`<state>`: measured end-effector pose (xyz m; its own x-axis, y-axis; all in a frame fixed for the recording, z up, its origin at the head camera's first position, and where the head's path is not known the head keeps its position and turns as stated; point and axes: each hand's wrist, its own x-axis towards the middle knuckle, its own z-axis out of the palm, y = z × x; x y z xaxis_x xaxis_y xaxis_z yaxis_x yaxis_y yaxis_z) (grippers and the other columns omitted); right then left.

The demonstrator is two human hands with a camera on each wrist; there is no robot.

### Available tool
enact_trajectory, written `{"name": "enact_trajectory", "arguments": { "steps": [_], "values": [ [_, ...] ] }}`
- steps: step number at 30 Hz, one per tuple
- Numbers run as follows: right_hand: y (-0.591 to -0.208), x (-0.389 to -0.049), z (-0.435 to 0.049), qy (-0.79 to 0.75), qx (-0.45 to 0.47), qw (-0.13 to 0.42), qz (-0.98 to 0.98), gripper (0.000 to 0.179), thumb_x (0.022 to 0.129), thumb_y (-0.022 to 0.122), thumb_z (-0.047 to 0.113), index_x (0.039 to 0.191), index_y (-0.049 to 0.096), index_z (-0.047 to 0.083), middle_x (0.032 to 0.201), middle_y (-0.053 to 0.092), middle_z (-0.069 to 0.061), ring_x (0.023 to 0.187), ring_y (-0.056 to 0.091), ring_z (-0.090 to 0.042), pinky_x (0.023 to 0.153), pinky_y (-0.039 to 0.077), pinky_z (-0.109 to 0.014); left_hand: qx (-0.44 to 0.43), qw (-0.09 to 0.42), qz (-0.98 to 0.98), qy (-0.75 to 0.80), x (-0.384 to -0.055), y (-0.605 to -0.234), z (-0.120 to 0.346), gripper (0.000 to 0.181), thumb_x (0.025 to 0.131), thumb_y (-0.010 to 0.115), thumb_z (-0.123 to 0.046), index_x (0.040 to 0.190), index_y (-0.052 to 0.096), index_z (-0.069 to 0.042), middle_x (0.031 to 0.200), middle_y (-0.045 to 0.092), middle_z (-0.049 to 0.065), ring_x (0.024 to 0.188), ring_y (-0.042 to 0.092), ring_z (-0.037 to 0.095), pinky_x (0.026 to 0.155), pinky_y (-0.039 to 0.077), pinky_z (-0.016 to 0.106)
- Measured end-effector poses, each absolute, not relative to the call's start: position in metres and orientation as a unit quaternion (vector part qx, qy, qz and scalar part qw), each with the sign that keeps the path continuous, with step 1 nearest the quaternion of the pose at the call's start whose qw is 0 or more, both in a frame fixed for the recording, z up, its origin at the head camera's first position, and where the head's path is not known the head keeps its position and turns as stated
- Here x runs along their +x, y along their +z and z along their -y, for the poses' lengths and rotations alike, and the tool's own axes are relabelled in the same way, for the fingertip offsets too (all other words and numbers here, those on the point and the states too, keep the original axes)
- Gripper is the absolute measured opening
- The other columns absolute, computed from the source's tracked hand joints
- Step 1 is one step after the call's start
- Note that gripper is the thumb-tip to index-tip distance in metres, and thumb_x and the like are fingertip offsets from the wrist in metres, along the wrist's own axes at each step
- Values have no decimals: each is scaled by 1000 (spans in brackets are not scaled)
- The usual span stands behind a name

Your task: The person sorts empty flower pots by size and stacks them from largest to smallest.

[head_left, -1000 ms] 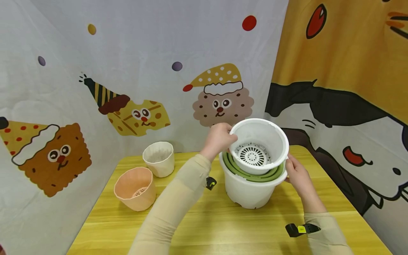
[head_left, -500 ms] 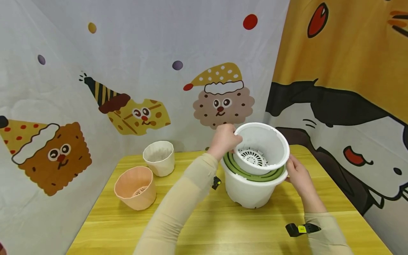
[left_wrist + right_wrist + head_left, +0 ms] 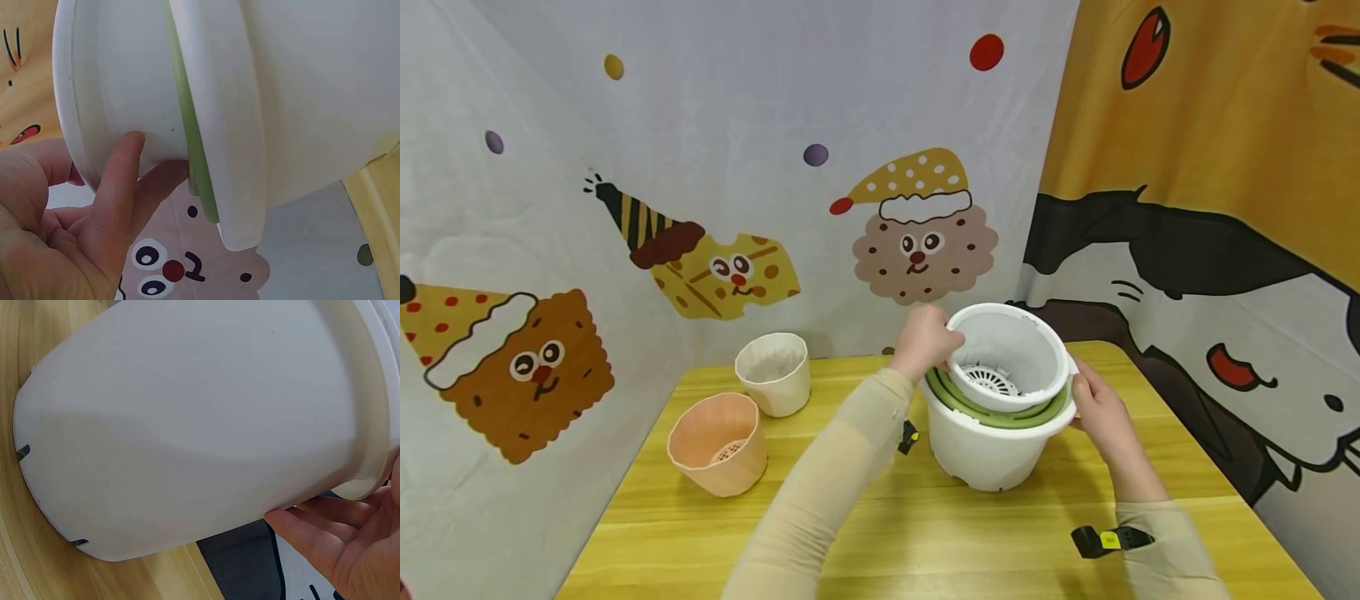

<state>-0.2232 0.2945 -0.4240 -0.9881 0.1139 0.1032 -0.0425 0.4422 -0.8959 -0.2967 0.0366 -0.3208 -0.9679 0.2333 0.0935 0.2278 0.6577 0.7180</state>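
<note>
My left hand (image 3: pixel 922 340) pinches the rim of the smaller white flowerpot (image 3: pixel 1026 350), thumb inside and fingers along the outer wall in the left wrist view. That pot tilts inside the stack, its slotted bottom showing. Below it, green pot rims (image 3: pixel 1011 417) are nested in the large white flowerpot (image 3: pixel 988 458), which stands upright on the table. At the large pot's right side, my right hand (image 3: pixel 1101 408) holds its rim. In the right wrist view, the fingertips (image 3: pixel 284 519) lie against the wall just under the rim.
To the left stand a peach flowerpot (image 3: pixel 722 454) with a perforated bottom and a cream flowerpot (image 3: pixel 782 387) behind it. The wooden table (image 3: pixel 880 533) ends at a cartoon-printed curtain (image 3: pixel 887 83) at the back and right.
The small white pot has sunk lower into the stack with my left hand on its rim, shifting slightly. My right hand and the large white pot have stayed in place.
</note>
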Motion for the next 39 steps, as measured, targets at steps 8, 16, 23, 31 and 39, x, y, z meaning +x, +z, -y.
{"name": "enact_trajectory", "arguments": {
  "steps": [8,16,23,31,39],
  "values": [
    [-424,-222,-294,526,-24,75,847,60,106,24,41,158,25,10,152,34,-27,119,50,-41,75,58,-30,108,23,-892,439,-300,-325,-32,30,87,65,-3,62,49,-5,64,61,10,49,66,19,50,58,30],
    [-423,-222,-295,525,-25,72,848,61,106,24,40,157,23,7,155,29,-28,124,46,-44,78,59,-37,99,36,-889,446,-302,-326,-30,22,88,67,-4,68,62,2,65,64,9,50,66,17,53,59,30],
    [-422,-223,-294,525,-27,70,848,61,106,25,41,158,23,8,155,28,-28,125,46,-44,79,59,-37,95,51,-886,450,-304,-327,-30,14,89,67,-4,83,71,8,71,66,9,53,67,17,54,59,30],
    [-422,-223,-294,526,-28,68,847,60,106,24,40,158,23,9,155,29,-28,124,46,-43,77,59,-34,95,45,-890,445,-306,-329,-29,17,88,68,-6,74,69,3,69,66,8,51,66,16,53,59,29],
    [-421,-223,-294,530,-30,63,845,60,106,24,40,158,22,9,155,28,-28,125,46,-42,77,59,-32,89,50,-888,448,-305,-329,-29,14,89,69,-7,80,71,3,75,67,9,52,66,16,54,59,29]
  ]
}}
